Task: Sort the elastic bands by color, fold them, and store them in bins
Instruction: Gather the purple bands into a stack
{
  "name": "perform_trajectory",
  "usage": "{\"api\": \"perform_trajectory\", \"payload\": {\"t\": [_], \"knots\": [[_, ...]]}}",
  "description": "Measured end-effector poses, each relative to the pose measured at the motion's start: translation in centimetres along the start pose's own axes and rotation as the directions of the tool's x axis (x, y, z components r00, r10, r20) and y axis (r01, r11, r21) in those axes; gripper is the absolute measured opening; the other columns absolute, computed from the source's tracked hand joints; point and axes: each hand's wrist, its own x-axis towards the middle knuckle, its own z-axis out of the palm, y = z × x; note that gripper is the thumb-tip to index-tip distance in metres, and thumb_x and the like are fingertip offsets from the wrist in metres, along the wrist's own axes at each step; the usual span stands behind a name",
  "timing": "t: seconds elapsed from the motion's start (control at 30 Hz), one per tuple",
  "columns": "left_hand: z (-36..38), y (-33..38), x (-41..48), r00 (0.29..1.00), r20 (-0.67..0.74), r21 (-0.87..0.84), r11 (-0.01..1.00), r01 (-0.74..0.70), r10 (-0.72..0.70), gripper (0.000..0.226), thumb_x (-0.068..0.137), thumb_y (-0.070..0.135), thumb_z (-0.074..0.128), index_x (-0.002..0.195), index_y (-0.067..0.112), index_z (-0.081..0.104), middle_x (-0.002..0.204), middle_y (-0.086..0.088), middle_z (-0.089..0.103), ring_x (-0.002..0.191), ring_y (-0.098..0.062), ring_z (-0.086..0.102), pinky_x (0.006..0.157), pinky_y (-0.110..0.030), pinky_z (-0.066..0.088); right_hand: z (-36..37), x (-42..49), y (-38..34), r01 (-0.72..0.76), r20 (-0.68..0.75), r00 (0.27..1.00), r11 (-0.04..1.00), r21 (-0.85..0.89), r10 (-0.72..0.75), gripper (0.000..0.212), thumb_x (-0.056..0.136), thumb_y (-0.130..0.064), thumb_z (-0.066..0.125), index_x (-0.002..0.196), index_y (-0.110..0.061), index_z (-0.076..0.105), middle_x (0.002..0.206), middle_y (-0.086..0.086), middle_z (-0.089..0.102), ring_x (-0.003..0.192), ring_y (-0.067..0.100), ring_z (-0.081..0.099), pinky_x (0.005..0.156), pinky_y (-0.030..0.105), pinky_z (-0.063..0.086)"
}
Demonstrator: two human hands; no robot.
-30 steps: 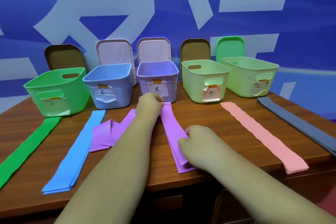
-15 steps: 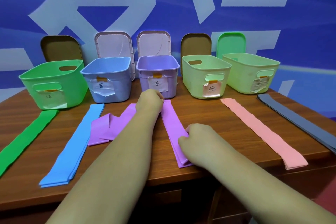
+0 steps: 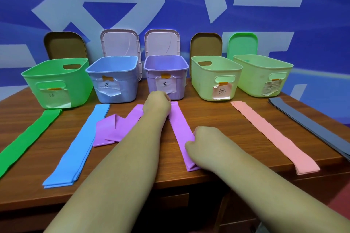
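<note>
A purple elastic band (image 3: 180, 128) lies flat on the wooden table (image 3: 217, 119), running from the purple bin (image 3: 166, 66) toward me. My left hand (image 3: 157, 104) pinches its far end just in front of that bin. My right hand (image 3: 206, 145) holds its near end at the table's front. A second purple band (image 3: 111, 130), partly folded, lies left of my left arm. Green band (image 3: 24, 138), blue band (image 3: 75, 145), pink band (image 3: 272, 134) and grey band (image 3: 310, 123) lie flat in front of their bins.
The green bin (image 3: 55, 72), blue bin (image 3: 113, 62) and two pale green bins (image 3: 216, 66) (image 3: 265, 62) stand in a row at the back, each with a paper label. Lids lean against the blue wall behind them. The table's front edge is close to my forearms.
Both hands keep their hold on the purple band and have barely moved. The view has shifted slightly.
</note>
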Motion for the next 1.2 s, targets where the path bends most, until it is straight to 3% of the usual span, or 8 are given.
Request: {"api": "perform_trajectory", "payload": {"t": [0.17,0.3,0.47,0.6,0.73,0.93,1.07,1.2], "knots": [[0.1,0.0,-0.1,1.0,-0.011,0.008,1.0,0.01,-0.01,0.018,0.092,0.014,0.068,0.101,0.021,0.081,0.101,-0.005,0.071,0.092,-0.026,0.067,0.069,-0.036,0.056,0.3,-0.3,-0.2,-0.025,-0.004,1.0,0.993,-0.116,0.025,0.025,0.1,-0.028,0.046,0.12,-0.017,0.055,0.122,0.007,0.061,0.101,0.03,0.057,0.079,0.036,0.044],[0.2,-0.2,-0.1,1.0,-0.018,0.011,1.0,-0.002,0.003,0.019,0.09,0.014,0.066,0.099,0.022,0.081,0.104,-0.006,0.071,0.09,-0.027,0.067,0.07,-0.035,0.056,0.6,-0.3,-0.2,-0.023,-0.001,1.0,0.989,-0.145,0.023,0.033,0.101,-0.032,0.045,0.129,-0.016,0.053,0.129,0.008,0.05,0.114,0.032,0.059,0.085,0.04,0.046],[0.1,-0.2,-0.5,0.999,-0.021,0.0,1.0,-0.024,0.024,0.027,0.087,0.009,0.058,0.1,0.018,0.08,0.106,-0.009,0.069,0.085,-0.026,0.059,0.066,-0.033,0.048,0.0,0.5,0.1,-0.003,0.016,1.0,0.991,-0.135,0.005,0.036,0.101,-0.036,0.046,0.132,-0.019,0.056,0.132,0.007,0.053,0.112,0.03,0.06,0.087,0.037,0.047],[-0.2,-0.1,-1.0,0.998,-0.053,-0.059,0.998,-0.034,0.031,0.028,0.086,0.008,0.055,0.1,0.013,0.078,0.111,-0.013,0.067,0.083,-0.025,0.054,0.068,-0.033,0.044,-0.8,2.6,0.7,0.024,-0.055,0.998,0.999,-0.035,-0.026,0.029,0.098,-0.035,0.051,0.117,-0.021,0.068,0.119,0.005,0.067,0.106,0.028,0.064,0.089,0.036,0.055],[-1.2,0.5,-1.8,0.993,-0.1,-0.129,0.989,-0.074,0.061,0.022,0.09,0.009,0.055,0.09,0.01,0.076,0.108,-0.017,0.066,0.087,-0.027,0.055,0.071,-0.031,0.039,-0.2,5.9,1.8,0.234,-0.241,0.948,0.969,0.083,-0.208,0.029,0.097,-0.023,0.051,0.121,-0.022,0.069,0.114,0.0,0.062,0.109,0.021,0.061,0.094,0.037,0.051],[-4.3,1.5,-3.7,0.985,-0.091,-0.26,0.951,-0.165,0.146,0.024,0.096,0.017,0.057,0.103,0.021,0.079,0.108,0.004,0.075,0.1,-0.015,0.065,0.083,-0.026,0.045,1.4,7.9,3.5,0.352,-0.327,0.897,0.928,0.124,-0.296,0.02,0.098,-0.023,0.051,0.102,-0.029,0.069,0.1,-0.011,0.057,0.093,0.009,0.058,0.087,0.039,0.053],[-8.5,0.6,-4.3,0.989,0.088,-0.004,0.992,-0.123,0.123,0.023,0.094,0.014,0.057,0.104,0.009,0.076,0.107,-0.01,0.075,0.103,-0.031,0.068,0.082,-0.034,0.053,1.6,8.2,3.7,0.364,-0.294,0.902,0.923,0.126,-0.315,0.018,0.097,-0.025,0.051,0.099,-0.032,0.067,0.1,-0.013,0.057,0.092,0.007,0.058,0.085,0.04,0.054],[-11.9,-1.2,-5.4,0.962,0.271,0.356,0.932,-0.073,-0.029,0.028,0.094,0.013,0.061,0.12,0.006,0.071,0.109,-0.015,0.068,0.102,-0.036,0.066,0.083,-0.039,0.057,1.5,8.4,3.8,0.348,-0.269,0.914,0.929,0.128,-0.305,0.019,0.096,-0.021,0.05,0.095,-0.031,0.067,0.1,-0.014,0.058,0.095,0.01,0.059,0.084,0.037,0.052]]}}
